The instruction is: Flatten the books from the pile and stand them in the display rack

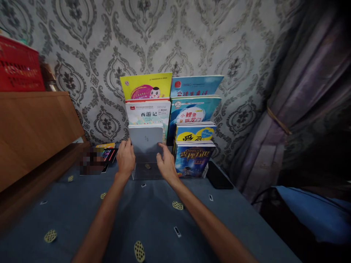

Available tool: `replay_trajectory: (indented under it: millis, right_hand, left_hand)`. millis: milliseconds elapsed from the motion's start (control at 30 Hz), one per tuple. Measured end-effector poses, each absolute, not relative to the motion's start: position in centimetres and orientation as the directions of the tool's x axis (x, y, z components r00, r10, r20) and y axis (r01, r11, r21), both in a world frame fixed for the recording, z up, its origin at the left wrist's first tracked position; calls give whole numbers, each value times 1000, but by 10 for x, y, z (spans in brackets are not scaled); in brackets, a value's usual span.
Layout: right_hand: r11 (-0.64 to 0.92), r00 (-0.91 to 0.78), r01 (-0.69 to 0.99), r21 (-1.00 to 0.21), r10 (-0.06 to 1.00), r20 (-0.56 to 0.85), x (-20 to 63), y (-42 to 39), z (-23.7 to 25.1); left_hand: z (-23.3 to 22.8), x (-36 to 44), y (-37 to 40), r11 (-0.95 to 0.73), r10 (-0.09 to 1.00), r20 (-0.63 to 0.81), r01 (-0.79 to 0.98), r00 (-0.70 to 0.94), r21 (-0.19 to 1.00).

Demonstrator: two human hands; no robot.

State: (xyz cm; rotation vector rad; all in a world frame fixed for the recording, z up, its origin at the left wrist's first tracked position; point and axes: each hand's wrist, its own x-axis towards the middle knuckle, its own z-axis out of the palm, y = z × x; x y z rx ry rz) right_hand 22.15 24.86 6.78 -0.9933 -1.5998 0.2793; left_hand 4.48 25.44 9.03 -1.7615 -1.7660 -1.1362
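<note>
A clear tiered rack (148,171) of books stands on a blue patterned tablecloth (153,219) against the wall. A grey book (145,138) sits upright in the rack's front left slot. My left hand (125,157) grips its left edge and my right hand (166,163) holds its right edge. Behind it stand a white book (148,113) and a yellow book (146,87). To the right are several blue books, the front one dark blue (192,159).
A wooden cabinet (33,128) stands at the left with a red basket (18,67) on top. Small cards (108,153) lie left of the rack. A black flat object (218,179) lies at its right. A purple curtain (296,102) hangs at the right.
</note>
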Motion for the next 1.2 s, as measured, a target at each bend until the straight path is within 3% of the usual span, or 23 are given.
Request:
replay_trajectory:
  millis: [667, 1200]
  right_hand:
    - [599, 35, 448, -663, 730, 683, 218, 245, 68]
    - [601, 30, 466, -650, 723, 690, 209, 241, 63]
  left_hand:
    - [99, 42, 247, -122, 698, 709, 959, -101, 257]
    - [98, 41, 245, -154, 678, 730, 953, -92, 263]
